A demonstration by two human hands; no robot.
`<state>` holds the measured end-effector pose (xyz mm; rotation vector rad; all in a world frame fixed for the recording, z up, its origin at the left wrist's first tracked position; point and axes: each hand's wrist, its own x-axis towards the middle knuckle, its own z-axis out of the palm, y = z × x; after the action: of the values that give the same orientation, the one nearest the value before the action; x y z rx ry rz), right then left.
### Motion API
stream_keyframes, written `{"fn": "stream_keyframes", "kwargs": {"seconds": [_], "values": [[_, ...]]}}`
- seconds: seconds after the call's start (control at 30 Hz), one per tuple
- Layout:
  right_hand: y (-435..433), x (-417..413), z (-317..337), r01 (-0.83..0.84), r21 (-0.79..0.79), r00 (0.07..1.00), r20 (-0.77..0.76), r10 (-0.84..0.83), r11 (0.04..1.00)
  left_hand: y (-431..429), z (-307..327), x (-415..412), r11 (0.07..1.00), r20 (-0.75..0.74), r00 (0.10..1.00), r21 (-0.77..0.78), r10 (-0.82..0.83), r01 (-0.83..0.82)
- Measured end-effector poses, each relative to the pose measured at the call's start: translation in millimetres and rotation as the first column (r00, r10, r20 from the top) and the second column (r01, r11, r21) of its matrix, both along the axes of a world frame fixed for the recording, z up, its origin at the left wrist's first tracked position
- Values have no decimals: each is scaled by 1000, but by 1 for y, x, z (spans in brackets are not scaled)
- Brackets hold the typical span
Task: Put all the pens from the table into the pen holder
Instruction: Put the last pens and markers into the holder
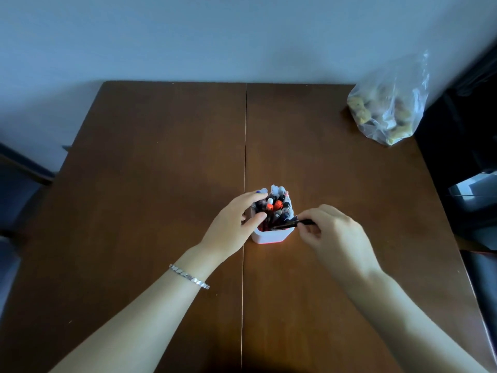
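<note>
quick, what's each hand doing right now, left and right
Left hand: grip closed around the pens standing in the pen holder.
Right hand: grip closed on a black pen, its tip angled over the holder's rim.

bare forearms, silver chain bracelet (189, 276)

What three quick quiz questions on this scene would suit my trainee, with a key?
1. True or false: the right hand holds a black pen at the holder.
2. Which hand wears the bracelet? A) left B) right
3. What lies at the table's far right corner?

Key:
1. True; its tip reaches over the holder's rim.
2. A; the left hand also rests on the pens in the holder.
3. A clear plastic bag; its contents are unclear.
</note>
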<state>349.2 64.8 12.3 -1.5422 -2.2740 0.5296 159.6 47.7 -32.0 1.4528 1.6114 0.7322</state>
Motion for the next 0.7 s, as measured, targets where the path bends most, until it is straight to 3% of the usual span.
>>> {"fn": "stream_keyframes", "kwargs": {"seconds": [0.23, 0.33, 0.43, 0.57, 0.63, 0.7], "values": [[5, -37, -63, -11, 388, 998, 60, -13, 921, -6, -10, 1, 999, -94, 995, -31, -23, 20], [-2, -26, -80, 22, 469, 990, -131, 44, 883, -2, -14, 5, 1000, -87, 996, -22, 4, -6], [2, -19, -85, 66, 502, 964, -256, 76, 862, -1, -13, 10, 999, -84, 995, 13, 45, -44], [-1, -20, -94, 37, 488, 982, -178, 58, 872, 0, -13, 11, 998, -71, 996, 43, 54, -51], [-12, -16, -97, -28, 403, 988, -130, 88, 915, 0, -13, 11, 999, -53, 998, 29, 34, -33], [-12, -10, -88, 17, 254, 966, -254, 50, 967, 1, -16, 10, 1000, -70, 998, 22, 0, 1]]}}
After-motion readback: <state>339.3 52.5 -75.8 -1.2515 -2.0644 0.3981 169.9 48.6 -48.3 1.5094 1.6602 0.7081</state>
